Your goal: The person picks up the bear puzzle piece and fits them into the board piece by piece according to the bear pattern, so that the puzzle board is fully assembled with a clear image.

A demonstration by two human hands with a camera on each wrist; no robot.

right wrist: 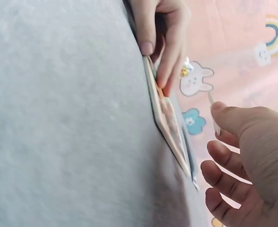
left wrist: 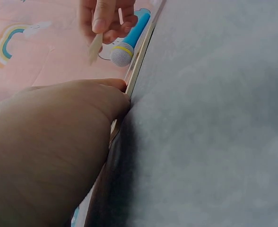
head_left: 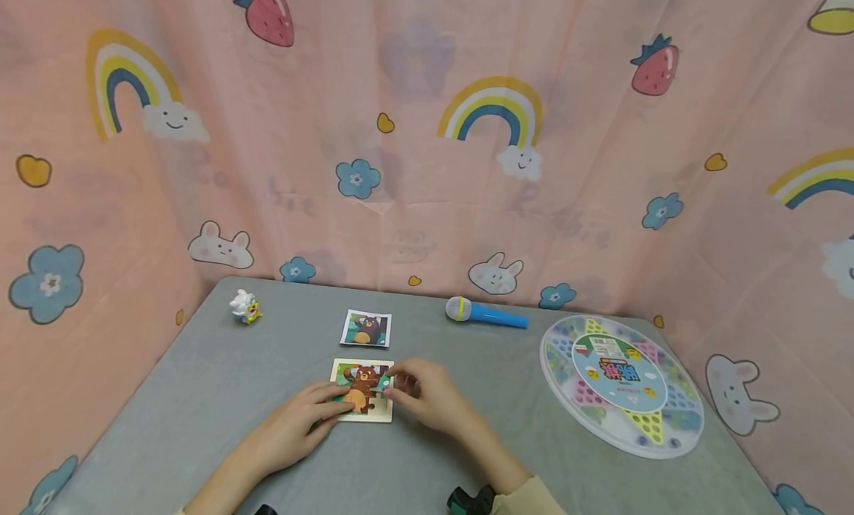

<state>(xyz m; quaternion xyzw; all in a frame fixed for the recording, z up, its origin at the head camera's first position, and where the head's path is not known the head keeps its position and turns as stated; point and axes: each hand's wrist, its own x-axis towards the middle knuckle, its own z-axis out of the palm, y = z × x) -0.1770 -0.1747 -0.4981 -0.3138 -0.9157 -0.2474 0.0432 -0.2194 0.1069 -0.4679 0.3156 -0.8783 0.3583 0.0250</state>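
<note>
A wooden jigsaw puzzle board (head_left: 373,418) with a brown bear picture lies flat on the grey table. My left hand (head_left: 300,422) holds the board at its left side, the thumb at the near edge and fingers over the top. Between thumb and index finger, my right hand (head_left: 430,398) pinches a thin puzzle piece (right wrist: 217,126) above the board's right side. Its other fingers are loosely curled, as the right wrist view shows. Just beyond the board is a bear picture card (head_left: 366,329). The piece's printed face is hard to make out.
At the back left stands a small white and yellow toy figure (head_left: 245,307). A blue toy microphone (head_left: 494,316) lies at the back, right of the card. A large round checkers game box (head_left: 620,385) takes up the table's right side. A patterned pink curtain (head_left: 414,226) hangs behind.
</note>
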